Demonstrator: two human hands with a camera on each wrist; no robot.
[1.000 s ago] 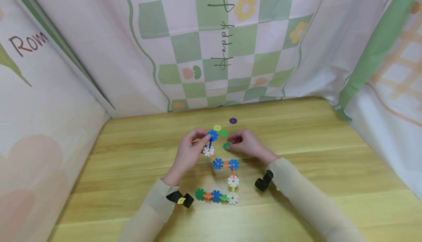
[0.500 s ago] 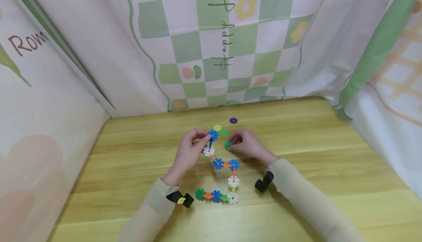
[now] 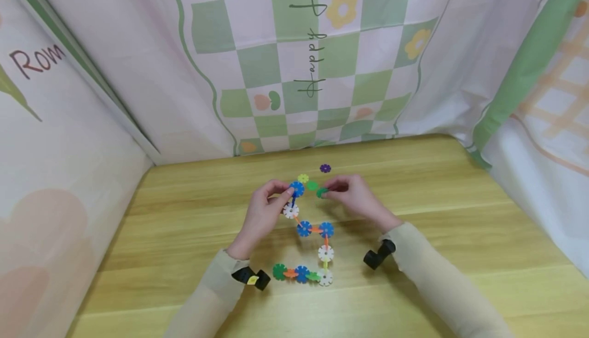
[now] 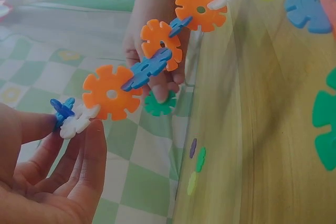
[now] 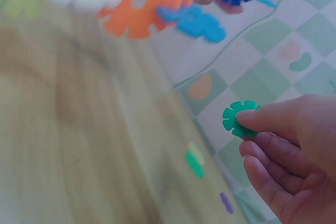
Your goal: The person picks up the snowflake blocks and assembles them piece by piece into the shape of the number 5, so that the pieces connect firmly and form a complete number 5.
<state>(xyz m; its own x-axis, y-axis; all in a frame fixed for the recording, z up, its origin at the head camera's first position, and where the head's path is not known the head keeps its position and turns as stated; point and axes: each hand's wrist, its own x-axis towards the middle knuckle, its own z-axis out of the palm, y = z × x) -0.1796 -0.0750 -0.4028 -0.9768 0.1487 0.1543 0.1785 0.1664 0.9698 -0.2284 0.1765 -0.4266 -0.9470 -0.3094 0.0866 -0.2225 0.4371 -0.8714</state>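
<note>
My left hand [image 3: 264, 207] pinches the far end of a zigzag chain of interlocked plastic snowflake discs, at a blue disc [image 3: 297, 189]. A white disc [image 4: 79, 121] slotted into that end lies against the fingers in the left wrist view. The chain runs back toward me through orange discs [image 4: 111, 93], blue and white ones, to a green end disc [image 3: 279, 271]. Between thumb and index finger my right hand [image 3: 356, 196] holds a single green snowflake disc [image 5: 231, 119], apart from the chain and to the right of its blue end.
Beyond the hands a yellow disc [image 3: 303, 178], a light green disc [image 3: 312, 185] and a purple disc [image 3: 325, 168] lie loose on the wooden table [image 3: 193, 235]. Printed curtains [image 3: 294, 62] hang along the table's back and sides.
My right hand has moved slightly away from me and to the right, carrying the green disc with it. The left hand and the chain have stayed in place.
</note>
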